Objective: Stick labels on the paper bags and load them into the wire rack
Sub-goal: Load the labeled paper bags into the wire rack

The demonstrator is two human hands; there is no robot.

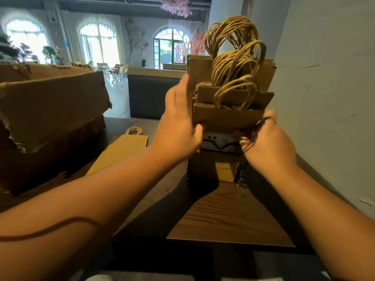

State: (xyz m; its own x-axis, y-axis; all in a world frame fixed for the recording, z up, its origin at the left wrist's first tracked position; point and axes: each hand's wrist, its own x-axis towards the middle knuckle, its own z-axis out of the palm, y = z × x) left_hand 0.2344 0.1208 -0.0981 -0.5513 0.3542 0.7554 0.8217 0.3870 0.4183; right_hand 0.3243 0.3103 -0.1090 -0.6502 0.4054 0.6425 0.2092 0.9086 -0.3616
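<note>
Head view: stack of paper bags stands upright in the wire rack at the right edge of the table, near the wall. Left hand lies along the stack's left side, fingers mostly straight, thumb on the front bag, likely squaring the pack. Right hand pinches a bunch of twine handles at the right side, probably to keep them out of the way. Price label reading 9.9 sits on the front. One spare bag lies flat mid-table beside the cardboard box, apparently next to load.
</note>
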